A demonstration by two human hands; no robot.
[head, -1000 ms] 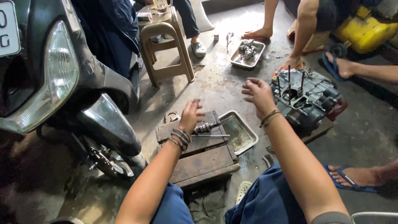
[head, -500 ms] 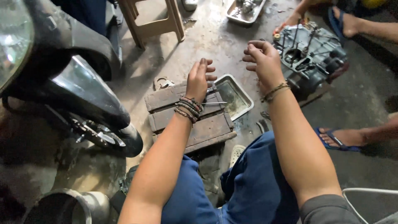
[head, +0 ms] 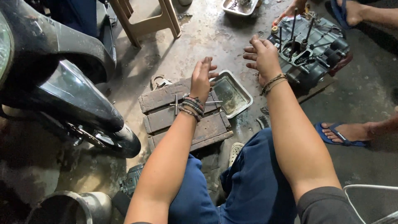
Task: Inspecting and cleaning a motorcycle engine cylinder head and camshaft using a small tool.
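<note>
My left hand [head: 203, 79] and right hand [head: 262, 58] hover wide open, holding nothing, above the metal tray [head: 242, 103]; the engine block [head: 319, 45] sits at two o'clock within reach.

A stained concrete floor [head: 199, 37] carries everything here. Under the left hand [head: 202, 79] lies a low wooden pallet [head: 182, 120] with a cross-shaped metal tool [head: 178, 103] on it, and a shallow metal tray [head: 232, 94] sits just to that hand's right. Beyond the right hand [head: 261, 58] rests an engine block [head: 315, 49], with a plastic stool [head: 145, 18] and a second tray [head: 240, 6] farther off.
</note>
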